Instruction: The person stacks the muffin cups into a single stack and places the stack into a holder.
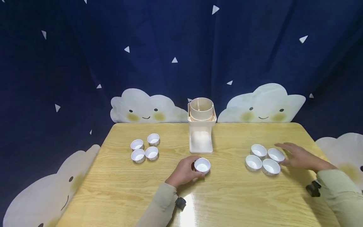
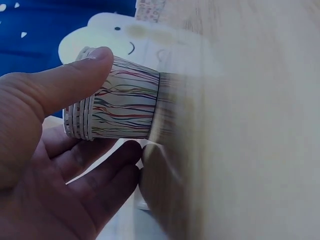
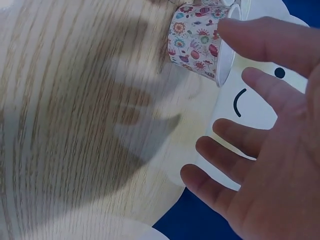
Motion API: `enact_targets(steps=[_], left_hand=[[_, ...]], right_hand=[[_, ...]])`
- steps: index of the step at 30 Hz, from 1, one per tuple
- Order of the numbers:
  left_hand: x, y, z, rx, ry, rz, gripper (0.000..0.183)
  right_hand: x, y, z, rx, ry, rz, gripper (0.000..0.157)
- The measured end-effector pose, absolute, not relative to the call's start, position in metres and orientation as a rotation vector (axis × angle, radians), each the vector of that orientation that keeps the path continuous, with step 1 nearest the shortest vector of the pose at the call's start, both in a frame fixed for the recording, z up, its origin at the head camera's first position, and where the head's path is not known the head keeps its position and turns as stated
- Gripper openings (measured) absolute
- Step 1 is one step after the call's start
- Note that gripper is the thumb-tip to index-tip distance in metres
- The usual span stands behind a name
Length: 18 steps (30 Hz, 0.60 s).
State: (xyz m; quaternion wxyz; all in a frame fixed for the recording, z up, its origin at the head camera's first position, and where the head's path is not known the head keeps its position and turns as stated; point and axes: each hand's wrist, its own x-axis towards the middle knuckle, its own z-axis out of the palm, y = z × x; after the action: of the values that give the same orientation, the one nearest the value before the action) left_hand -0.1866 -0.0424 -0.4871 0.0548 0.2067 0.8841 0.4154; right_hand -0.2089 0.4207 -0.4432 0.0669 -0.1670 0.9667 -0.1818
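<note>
My left hand (image 1: 183, 171) grips a small stack of nested paper cups (image 1: 202, 166) upright at the middle of the table. In the left wrist view, several rims show on the stack (image 2: 122, 102), whose side has coloured wavy lines; the thumb lies across the rims, with fingers on the opposite side. Over at the right, my right hand (image 1: 302, 157) has its fingers spread beside a group of several white paper cups (image 1: 270, 167). The right wrist view shows a flower-patterned cup (image 3: 197, 42) close to the thumb, and nothing in the palm.
Several more white-lined paper cups (image 1: 138, 155) stand together at the table's left. At the back middle is a cream-coloured stand (image 1: 200, 138) with a round, open-topped container (image 1: 202, 110). A dark blue curtain (image 1: 181, 37) with cloud pictures hangs behind the wooden table (image 1: 113, 189).
</note>
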Motion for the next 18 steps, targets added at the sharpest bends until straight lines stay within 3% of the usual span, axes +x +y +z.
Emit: enact_targets(steps=[18], left_hand=[[-0.1865, -0.043, -0.4889, 0.671, 2.691, 1.276, 0.051]], right_hand=[[-0.2117, 0.4204, -0.4452, -0.376, 2.826, -0.659, 0.071]])
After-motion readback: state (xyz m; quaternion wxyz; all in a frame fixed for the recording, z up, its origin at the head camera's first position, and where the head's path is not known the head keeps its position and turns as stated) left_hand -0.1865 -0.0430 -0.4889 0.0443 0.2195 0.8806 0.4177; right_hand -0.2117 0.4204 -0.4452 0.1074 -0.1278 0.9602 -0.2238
